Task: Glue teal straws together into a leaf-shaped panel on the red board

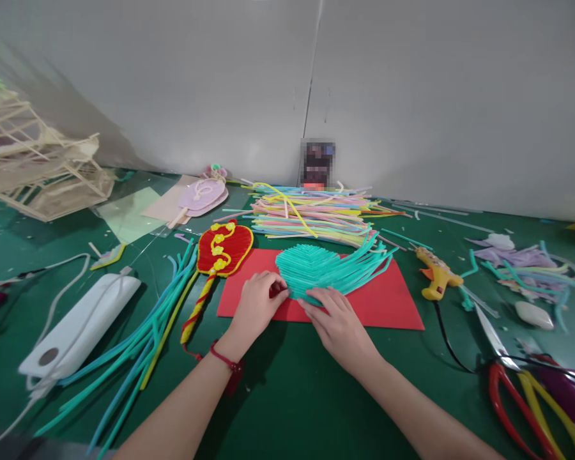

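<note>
A teal pipe-cleaner piece [309,268], shaped like a leaf with ribs slanting from a middle line, lies on a red sheet [388,306]. Its loose stems [364,265] fan out to the right. At the lower left edge of this piece, my left hand [261,297] is closed in a pinch on it. My right hand [335,319] lies on the lower edge with its fingers stretched out over the stems. Just left of the sheet is a red and yellow pipe-cleaner fan [224,249] with a twisted handle.
Behind the sheet lies a pile of coloured pipe cleaners [311,214]. On the right are a yellow glue gun [438,275], its cord, scissors [505,364] and scraps. Teal pipe cleaners [138,345], a white power strip [81,326] and a lilac fan [204,195] are left.
</note>
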The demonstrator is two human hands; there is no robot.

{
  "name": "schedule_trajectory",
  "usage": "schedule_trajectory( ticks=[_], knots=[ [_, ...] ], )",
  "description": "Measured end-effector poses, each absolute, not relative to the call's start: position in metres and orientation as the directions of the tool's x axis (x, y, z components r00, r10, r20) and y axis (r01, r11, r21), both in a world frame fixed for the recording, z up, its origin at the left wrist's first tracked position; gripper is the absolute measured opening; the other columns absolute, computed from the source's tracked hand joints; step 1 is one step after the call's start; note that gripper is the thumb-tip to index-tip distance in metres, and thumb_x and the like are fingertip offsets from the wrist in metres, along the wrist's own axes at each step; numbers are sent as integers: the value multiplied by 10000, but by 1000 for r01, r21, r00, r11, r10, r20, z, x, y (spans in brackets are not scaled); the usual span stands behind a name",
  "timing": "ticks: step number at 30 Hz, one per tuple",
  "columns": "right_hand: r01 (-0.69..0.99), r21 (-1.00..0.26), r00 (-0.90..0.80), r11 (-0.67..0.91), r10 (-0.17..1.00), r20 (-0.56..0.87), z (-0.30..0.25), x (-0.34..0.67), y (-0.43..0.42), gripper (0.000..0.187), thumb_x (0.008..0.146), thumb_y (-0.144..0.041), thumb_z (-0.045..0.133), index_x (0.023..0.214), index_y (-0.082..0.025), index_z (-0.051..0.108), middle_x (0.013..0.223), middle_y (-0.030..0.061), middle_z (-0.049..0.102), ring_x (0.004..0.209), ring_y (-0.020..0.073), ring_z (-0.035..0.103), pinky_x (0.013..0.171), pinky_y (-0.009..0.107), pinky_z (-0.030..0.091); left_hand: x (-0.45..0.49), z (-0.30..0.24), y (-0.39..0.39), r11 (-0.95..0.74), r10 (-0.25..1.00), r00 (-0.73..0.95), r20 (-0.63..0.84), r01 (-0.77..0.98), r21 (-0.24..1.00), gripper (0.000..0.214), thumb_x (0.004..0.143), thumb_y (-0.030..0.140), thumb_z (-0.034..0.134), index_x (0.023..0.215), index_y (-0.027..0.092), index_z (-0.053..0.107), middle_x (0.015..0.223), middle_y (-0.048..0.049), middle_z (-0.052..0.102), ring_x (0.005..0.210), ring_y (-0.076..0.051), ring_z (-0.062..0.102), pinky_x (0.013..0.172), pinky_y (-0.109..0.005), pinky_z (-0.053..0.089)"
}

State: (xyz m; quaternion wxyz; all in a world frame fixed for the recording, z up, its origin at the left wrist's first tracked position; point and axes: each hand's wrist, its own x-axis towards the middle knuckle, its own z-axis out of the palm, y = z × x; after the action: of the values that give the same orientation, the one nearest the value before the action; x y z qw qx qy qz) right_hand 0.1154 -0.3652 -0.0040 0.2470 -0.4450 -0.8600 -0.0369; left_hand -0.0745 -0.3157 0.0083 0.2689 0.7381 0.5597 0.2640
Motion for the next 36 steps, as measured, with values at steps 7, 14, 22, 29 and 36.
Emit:
schedule_trajectory(
  ticks=[7, 14, 22, 29, 36],
  knots=[
    [771, -215, -463, 600, 759, 458, -4, 116, -365, 316, 929, -150, 434, 1163, -235, 628, 1106, 88, 641, 1065, 209, 583, 965, 456, 466, -71, 8, -317, -237, 969, 225, 103, 732, 639, 91, 779, 133, 653, 773, 193, 586, 753, -1, 628, 770, -184, 559, 687, -308, 402],
    [763, -436, -183, 477, 806, 563, -5, 129, -360, 208, 911, -229, 520, 996, -261, 707, 1017, 69, 660, 925, 195, 609, 817, 383, 517, -72, 11, -318, -225, 971, 213, 107, 676, 702, 42, 819, 175, 623, 803, 206, 645, 791, -6, 624, 797, -180, 574, 720, -319, 417],
    [778, -480, -132, 405, 853, 505, -17, 132, -354, 133, 863, -317, 601, 826, -268, 719, 1015, 63, 639, 943, 224, 585, 817, 419, 495, -64, 6, -324, -380, 923, 340, 182, 729, 569, 53, 833, 236, 654, 864, 241, 697, 860, -17, 609, 846, -195, 558, 741, -340, 383],
    [769, -487, -139, 414, 852, 505, -13, 134, -352, 157, 871, -328, 588, 812, -264, 718, 1031, 63, 659, 952, 224, 601, 854, 444, 484, -63, 8, -325, -378, 924, 340, 176, 743, 552, 76, 851, 228, 625, 869, 233, 698, 855, -29, 613, 846, -198, 556, 737, -344, 393],
    [764, -483, -133, 428, 836, 532, -2, 167, -340, 165, 872, -345, 591, 821, -267, 728, 892, 53, 650, 846, 197, 613, 761, 376, 501, -68, 9, -324, -392, 920, 309, 241, 715, 579, 102, 856, 207, 612, 881, 250, 701, 839, -23, 611, 826, -185, 564, 725, -331, 397]
  ],
)
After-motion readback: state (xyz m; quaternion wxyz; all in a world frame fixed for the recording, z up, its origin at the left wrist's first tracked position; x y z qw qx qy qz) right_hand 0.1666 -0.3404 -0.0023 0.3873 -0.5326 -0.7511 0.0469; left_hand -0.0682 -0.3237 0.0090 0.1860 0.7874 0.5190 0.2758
